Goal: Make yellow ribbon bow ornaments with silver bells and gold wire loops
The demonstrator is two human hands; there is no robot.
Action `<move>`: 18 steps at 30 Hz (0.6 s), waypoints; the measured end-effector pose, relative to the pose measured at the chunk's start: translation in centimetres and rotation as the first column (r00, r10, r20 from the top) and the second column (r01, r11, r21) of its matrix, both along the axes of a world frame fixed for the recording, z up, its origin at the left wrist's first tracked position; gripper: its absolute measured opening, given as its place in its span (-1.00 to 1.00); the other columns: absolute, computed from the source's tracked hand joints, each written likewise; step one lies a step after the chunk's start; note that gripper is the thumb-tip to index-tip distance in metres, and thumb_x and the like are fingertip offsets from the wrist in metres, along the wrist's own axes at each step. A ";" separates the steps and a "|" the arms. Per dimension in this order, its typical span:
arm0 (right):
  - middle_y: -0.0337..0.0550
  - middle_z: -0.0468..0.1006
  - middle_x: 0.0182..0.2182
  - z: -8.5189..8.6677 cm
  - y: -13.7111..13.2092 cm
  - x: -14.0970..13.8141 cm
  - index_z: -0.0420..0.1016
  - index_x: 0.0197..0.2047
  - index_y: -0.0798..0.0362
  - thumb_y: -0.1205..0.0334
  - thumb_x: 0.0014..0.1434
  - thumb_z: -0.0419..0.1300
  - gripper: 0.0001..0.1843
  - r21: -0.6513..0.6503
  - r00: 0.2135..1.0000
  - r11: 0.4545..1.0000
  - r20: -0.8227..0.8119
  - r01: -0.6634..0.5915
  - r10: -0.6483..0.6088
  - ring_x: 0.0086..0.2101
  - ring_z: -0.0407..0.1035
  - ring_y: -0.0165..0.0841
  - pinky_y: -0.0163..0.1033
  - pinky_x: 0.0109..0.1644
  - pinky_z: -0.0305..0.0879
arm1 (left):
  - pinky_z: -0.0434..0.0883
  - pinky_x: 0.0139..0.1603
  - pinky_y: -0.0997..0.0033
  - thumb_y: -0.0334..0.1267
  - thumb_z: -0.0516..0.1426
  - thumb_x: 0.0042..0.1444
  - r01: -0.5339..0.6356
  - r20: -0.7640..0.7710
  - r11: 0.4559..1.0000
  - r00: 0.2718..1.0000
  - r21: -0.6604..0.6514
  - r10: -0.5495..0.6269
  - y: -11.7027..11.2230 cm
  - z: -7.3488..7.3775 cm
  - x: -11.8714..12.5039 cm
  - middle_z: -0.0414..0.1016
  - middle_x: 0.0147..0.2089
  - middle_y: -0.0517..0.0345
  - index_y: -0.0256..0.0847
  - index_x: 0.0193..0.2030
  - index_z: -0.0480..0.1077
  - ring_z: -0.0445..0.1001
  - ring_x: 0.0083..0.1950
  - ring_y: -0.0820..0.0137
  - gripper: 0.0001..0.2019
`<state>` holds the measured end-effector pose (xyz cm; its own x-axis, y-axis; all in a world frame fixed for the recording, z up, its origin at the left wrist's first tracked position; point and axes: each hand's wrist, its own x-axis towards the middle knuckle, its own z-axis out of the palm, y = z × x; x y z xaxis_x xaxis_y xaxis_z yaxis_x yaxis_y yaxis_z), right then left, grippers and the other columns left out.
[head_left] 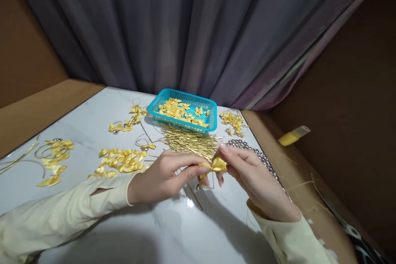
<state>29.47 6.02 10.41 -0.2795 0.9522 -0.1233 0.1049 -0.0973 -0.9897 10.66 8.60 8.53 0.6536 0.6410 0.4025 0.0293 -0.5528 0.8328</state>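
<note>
My left hand (170, 175) pinches the left end of a small yellow satin ribbon bow (218, 165), thumb and fingertips pressed together. At the bow's other loop, my right hand (250, 177) has its fingers closed around the edge; its fingertips are partly hidden behind the ribbon. A small silver bell (199, 187) shows just below my left fingertips. Thin gold wire hangs under the bow between the hands. Right behind them lies a heap of gold twist ties (188, 138) on the white marbled table (173, 235).
A blue plastic basket (213, 121) of yellow bows stands at the back. Silver bells (266, 159) line the right edge. Loose bows (123, 160) and finished-looking bow-and-wire pieces (57, 156) lie left. On the right ledge are a yellow tube (293, 135) and scissors (351, 231).
</note>
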 end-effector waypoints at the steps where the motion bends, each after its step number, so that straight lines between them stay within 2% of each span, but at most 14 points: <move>1: -0.24 0.34 -0.59 -0.3 0.1 -0.1 0.38 -0.51 0.09 0.01 0.26 0.00 -0.57 -0.028 0.998 0.998 -0.027 -0.052 0.051 -0.54 0.24 -0.46 -0.32 -0.42 0.26 | 0.39 -0.26 0.55 -0.38 0.01 0.24 0.026 -0.022 1.000 0.999 0.003 -0.026 0.0 0.0 0.0 0.55 -0.40 0.12 -0.34 -0.28 0.45 0.50 -0.35 0.48 -0.80; 5: -0.32 0.22 -0.66 -1.3 0.5 -0.2 0.33 -0.52 0.11 -0.04 0.25 -0.01 -0.55 -0.063 0.976 0.978 -0.095 -0.200 0.194 -0.61 0.19 -0.51 -0.37 -0.54 0.23 | 0.38 -0.31 0.54 -0.40 -0.03 0.25 0.086 -0.046 0.996 0.995 0.013 -0.086 -0.1 -0.3 0.1 0.54 -0.43 0.09 -0.38 -0.27 0.44 0.48 -0.40 0.48 -0.77; 8: -0.35 0.20 -0.66 -1.8 0.7 0.1 0.29 -0.54 0.12 -0.05 0.24 0.01 -0.54 -0.017 0.972 0.976 -0.095 -0.219 0.216 -0.63 0.20 -0.53 -0.39 -0.57 0.21 | 0.35 -0.33 0.58 -0.43 -0.03 0.25 0.089 -0.060 0.995 0.994 0.043 -0.086 -0.1 -0.3 0.1 0.53 -0.44 0.11 -0.38 -0.31 0.43 0.46 -0.42 0.51 -0.77; 12: -0.31 0.30 -0.65 -2.0 1.0 0.5 0.28 -0.54 0.13 0.00 0.23 0.05 -0.57 0.040 0.964 0.963 -0.022 -0.266 0.267 -0.64 0.23 -0.55 -0.41 -0.56 0.16 | 0.35 -0.34 0.61 -0.44 -0.02 0.24 0.090 -0.083 0.993 0.993 0.070 -0.084 -0.2 -0.1 0.1 0.53 -0.43 0.09 -0.38 -0.33 0.44 0.46 -0.43 0.52 -0.77; 18: -0.38 0.26 -0.70 -2.5 1.0 0.7 0.25 -0.53 0.12 0.05 0.22 0.09 -0.62 0.008 0.967 0.968 -0.045 -0.249 0.249 -0.70 0.19 -0.60 -0.45 -0.63 0.01 | 0.38 -0.28 0.61 -0.42 -0.04 0.26 0.083 -0.113 0.996 0.990 0.012 -0.081 -0.3 0.0 0.1 0.54 -0.44 0.11 -0.37 -0.36 0.43 0.49 -0.41 0.52 -0.74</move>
